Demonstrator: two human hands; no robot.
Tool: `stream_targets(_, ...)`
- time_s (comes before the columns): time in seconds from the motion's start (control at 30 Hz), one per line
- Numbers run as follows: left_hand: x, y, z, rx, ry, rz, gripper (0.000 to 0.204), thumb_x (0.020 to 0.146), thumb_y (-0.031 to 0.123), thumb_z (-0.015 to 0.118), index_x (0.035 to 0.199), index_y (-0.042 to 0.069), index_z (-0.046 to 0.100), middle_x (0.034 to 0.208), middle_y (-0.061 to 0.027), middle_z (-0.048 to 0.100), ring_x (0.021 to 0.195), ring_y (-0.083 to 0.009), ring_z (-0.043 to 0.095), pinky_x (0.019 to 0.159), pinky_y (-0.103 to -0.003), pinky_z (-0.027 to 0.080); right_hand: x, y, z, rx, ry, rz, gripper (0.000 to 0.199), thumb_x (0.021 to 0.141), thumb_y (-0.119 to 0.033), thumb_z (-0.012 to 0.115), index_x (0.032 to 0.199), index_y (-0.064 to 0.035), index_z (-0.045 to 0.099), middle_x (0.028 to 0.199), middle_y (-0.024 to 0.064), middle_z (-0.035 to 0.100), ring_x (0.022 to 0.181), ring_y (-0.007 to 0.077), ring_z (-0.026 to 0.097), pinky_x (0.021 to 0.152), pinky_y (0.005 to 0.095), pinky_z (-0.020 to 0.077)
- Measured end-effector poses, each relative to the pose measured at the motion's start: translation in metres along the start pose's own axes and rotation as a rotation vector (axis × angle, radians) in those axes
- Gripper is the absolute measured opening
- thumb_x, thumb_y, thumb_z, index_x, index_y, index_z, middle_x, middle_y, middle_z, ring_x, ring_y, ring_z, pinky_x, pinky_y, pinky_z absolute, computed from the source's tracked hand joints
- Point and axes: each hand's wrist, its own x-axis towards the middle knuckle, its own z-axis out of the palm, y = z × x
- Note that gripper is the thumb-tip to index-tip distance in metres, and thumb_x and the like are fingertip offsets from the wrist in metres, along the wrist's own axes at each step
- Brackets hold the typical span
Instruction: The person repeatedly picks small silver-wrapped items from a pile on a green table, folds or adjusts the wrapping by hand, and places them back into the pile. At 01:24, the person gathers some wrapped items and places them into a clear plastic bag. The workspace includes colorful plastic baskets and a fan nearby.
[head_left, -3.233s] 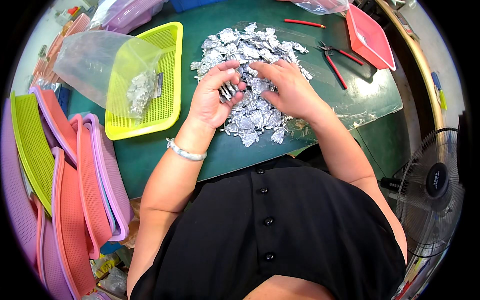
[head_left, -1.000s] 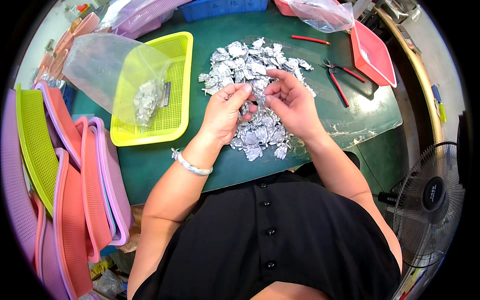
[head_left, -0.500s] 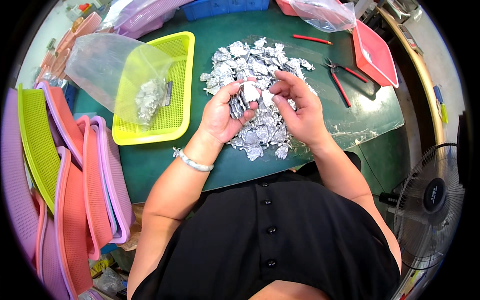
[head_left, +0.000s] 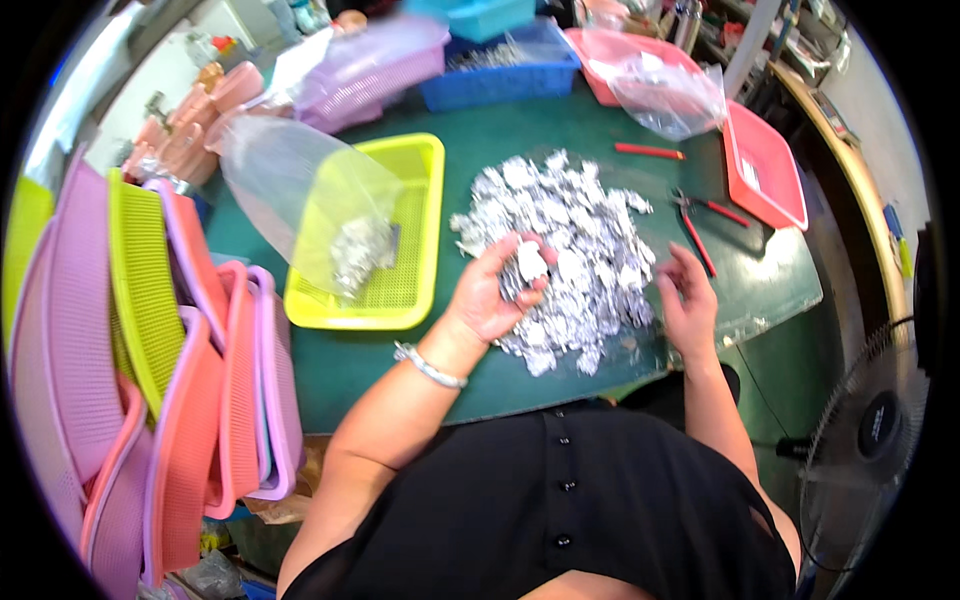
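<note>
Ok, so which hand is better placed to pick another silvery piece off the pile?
Probably the right hand: it looks empty, fingers parted, just beside the right edge of the pile of silvery pieces. The left hand, at the pile's left side, already holds silvery pieces.

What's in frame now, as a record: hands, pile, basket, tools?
left hand: holding silvery pieces at the pile's left edge
right hand: half-open, nothing visible in it, beside the pile's right edge
pile: silvery pieces heaped on green table
basket: yellow-green mesh; contains clear plastic bag with silvery pieces, overhanging left rim
tools: red-handled pliers, handles spread; red pencil-like stick beyond
</note>
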Motion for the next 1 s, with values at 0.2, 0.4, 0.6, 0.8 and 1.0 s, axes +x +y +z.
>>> stream_targets(0.2,-0.003,0.000,0.009,0.057,0.068,0.026,0.021,0.085,0.018,0.052,0.102,0.006,0.052,0.094,-0.0118,0.058,0.089,-0.0275,0.058,0.067,-0.033,0.054,-0.014,0.030,-0.023,-0.013,0.104,0.110,0.036,0.080,0.003,0.051,0.115,0.0003,0.048,0.086,0.0041,0.056,0.075,0.0086,0.052,0.068,0.0213,0.0432)
stream_targets(0.4,-0.011,0.004,0.031,0.094,0.102,0.052,0.020,0.084,0.011,0.053,0.103,0.008,0.052,0.093,-0.0076,0.056,0.089,-0.0227,0.057,0.069,-0.031,0.051,-0.012,0.029,-0.019,-0.046,0.128,0.084,0.034,0.080,0.004,0.051,0.114,0.0006,0.049,0.085,0.0043,0.056,0.073,0.0084,0.051,0.065,0.0212,0.0427)
stream_targets(0.6,-0.027,0.014,0.044,0.078,0.047,0.125,0.013,0.080,0.008,0.056,0.093,0.006,0.055,0.083,-0.0077,0.053,0.078,-0.0207,0.055,0.060,-0.028,0.050,-0.014,0.029,-0.021,-0.043,0.123,0.066,0.032,0.079,0.004,0.052,0.112,0.0010,0.050,0.084,0.0042,0.056,0.071,0.0079,0.051,0.064,0.0207,0.0427)
stream_targets(0.8,-0.058,0.041,0.067,0.307,0.113,0.254,0.013,0.077,0.000,0.055,0.088,0.007,0.054,0.086,-0.0073,0.053,0.075,-0.0175,0.053,0.054,-0.023,0.045,-0.014,0.031,-0.018,-0.022,0.120,0.036,0.031,0.079,0.003,0.052,0.110,0.0013,0.051,0.083,0.0041,0.056,0.070,0.0075,0.050,0.063,0.0201,0.0424)
stream_targets(1.0,-0.085,0.092,0.104,0.713,0.228,0.627,0.019,0.074,-0.002,0.056,0.091,0.003,0.054,0.076,-0.0042,0.055,0.061,-0.0125,0.053,0.047,-0.023,0.040,-0.014,0.035,-0.018,-0.045,0.106,0.014,0.030,0.079,0.003,0.052,0.109,0.0015,0.052,0.082,0.0031,0.056,0.068,0.0069,0.050,0.061,0.0194,0.0418)
